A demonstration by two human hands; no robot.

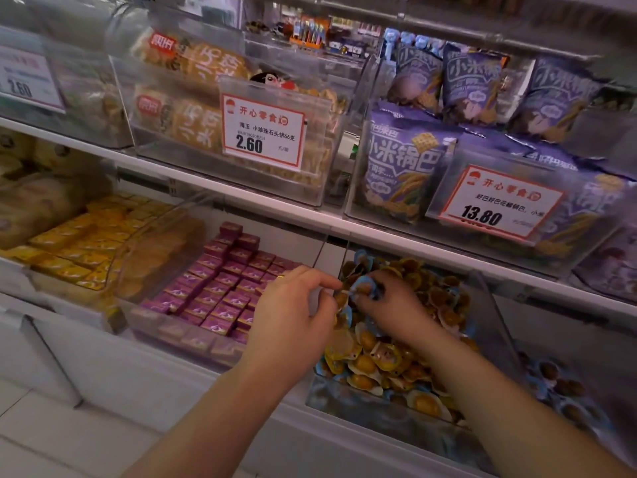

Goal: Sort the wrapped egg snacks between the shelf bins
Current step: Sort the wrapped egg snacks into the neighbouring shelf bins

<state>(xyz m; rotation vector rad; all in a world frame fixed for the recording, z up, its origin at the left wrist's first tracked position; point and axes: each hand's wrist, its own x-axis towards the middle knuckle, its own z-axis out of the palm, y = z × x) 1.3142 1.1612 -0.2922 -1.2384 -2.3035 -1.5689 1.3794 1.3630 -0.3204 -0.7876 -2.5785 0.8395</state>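
Note:
A clear shelf bin point(348, 405) on the lower shelf holds a heap of wrapped egg snacks point(382, 360), round brown and yellow pieces in blue-edged and yellow-edged wrappers. My right hand point(389, 305) is inside the bin, its fingers curled round several blue-wrapped snacks point(363, 289) at the top of the heap. My left hand point(293, 312) hovers at the bin's left wall, fingers curled, thumb and fingertips pinching a wrapped snack point(339, 300). To the right, a second bin point(565, 391) holds darker brown egg snacks in blue wrappers.
Left of the egg bin sits a bin of small purple boxes point(220, 291), then one of yellow boxes point(79, 243). On the shelf above stand cracker packs point(193, 98), purple snack bags point(406, 174) and price tags point(263, 131). A white floor point(69, 436) lies below.

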